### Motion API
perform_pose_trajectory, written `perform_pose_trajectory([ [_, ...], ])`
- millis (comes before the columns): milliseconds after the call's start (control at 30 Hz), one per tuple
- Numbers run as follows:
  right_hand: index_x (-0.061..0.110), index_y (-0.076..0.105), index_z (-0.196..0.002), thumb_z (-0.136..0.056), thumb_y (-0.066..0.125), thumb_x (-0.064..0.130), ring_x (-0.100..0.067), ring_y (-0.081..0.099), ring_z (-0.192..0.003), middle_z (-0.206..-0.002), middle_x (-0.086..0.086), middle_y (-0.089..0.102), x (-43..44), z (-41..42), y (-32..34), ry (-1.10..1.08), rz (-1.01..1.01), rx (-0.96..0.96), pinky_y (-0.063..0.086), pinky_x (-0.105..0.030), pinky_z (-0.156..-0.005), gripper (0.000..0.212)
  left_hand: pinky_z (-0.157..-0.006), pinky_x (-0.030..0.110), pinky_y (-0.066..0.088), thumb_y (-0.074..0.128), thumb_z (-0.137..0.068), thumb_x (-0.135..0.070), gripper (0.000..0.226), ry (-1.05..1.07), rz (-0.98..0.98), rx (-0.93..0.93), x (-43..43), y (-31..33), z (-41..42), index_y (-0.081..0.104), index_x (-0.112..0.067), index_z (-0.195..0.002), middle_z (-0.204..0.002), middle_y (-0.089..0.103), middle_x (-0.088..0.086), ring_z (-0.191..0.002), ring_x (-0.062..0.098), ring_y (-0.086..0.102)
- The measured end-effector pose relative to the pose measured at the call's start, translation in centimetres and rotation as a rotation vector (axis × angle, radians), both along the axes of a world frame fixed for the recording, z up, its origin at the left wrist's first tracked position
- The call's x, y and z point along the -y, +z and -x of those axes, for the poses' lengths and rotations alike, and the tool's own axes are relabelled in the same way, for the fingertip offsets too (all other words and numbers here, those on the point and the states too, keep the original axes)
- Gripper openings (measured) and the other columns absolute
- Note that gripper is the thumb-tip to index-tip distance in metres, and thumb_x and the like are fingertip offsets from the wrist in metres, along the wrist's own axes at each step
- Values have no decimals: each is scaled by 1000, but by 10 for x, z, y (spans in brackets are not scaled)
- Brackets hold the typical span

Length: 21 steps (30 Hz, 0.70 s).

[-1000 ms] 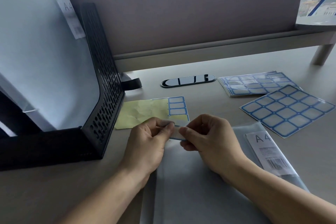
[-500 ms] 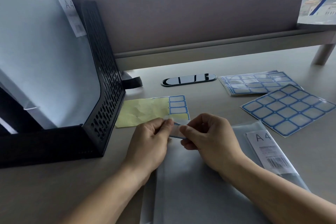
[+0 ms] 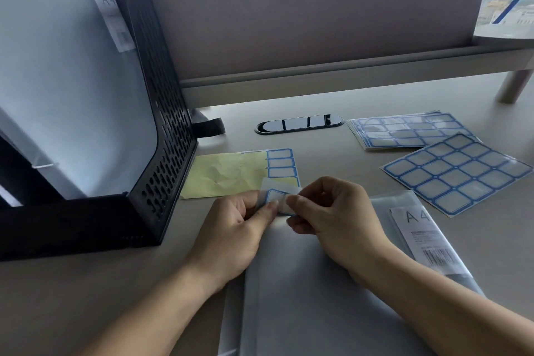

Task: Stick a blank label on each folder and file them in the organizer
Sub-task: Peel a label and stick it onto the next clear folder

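My left hand (image 3: 237, 228) and my right hand (image 3: 332, 214) pinch one blue-bordered blank label (image 3: 274, 196) between their fingertips, just above the top edge of a translucent folder (image 3: 303, 298) lying flat in front of me. Behind the hands lies a yellow backing sheet (image 3: 225, 173) with three labels left at its right end. The black perforated organizer (image 3: 161, 136) stands at the left with a pale folder (image 3: 66, 81) filed upright in it.
A full label sheet (image 3: 456, 170) and a stack of label sheets (image 3: 404, 130) lie at the right. A packet with an A4 sticker (image 3: 422, 237) lies under the folder's right side. A black oval cable grommet (image 3: 299, 123) sits near the back partition.
The label now stands up between my fingertips with its blue border facing me; before it lay low and edge-on. Both hands stayed in about the same place.
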State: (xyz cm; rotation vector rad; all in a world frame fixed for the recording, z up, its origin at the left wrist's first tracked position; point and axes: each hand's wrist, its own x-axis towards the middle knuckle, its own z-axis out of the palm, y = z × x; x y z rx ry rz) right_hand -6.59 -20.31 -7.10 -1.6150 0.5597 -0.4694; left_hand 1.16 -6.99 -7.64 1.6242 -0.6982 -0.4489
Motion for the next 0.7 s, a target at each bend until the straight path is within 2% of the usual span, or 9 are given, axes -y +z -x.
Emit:
perform_pose_trajectory([
  [233,7,67,-79,-87,74,14,-19,74,-60,-63,-6,73,1,2,2,7,19,-9,62,-46,-74,13,-101,41,48,47,-100,-3,30,-3,30,-16,0,-2,-2,75,-12,-104,-104,76,2,-105,18,69],
  [533,7,68,-77,-85,77,13,-22,73,-59,-60,-6,72,1,0,7,7,19,-20,63,-45,-72,13,-92,37,50,50,-98,-4,28,10,91,-75,-1,-4,-2,77,-11,-99,-101,76,7,-100,22,70],
  [700,7,68,-77,-84,78,15,-21,73,-59,-59,-5,72,2,0,8,5,22,-38,63,-45,-72,14,-95,39,50,51,-98,-4,26,12,102,-78,0,-3,-1,76,-9,-102,-102,76,7,-102,23,70],
])
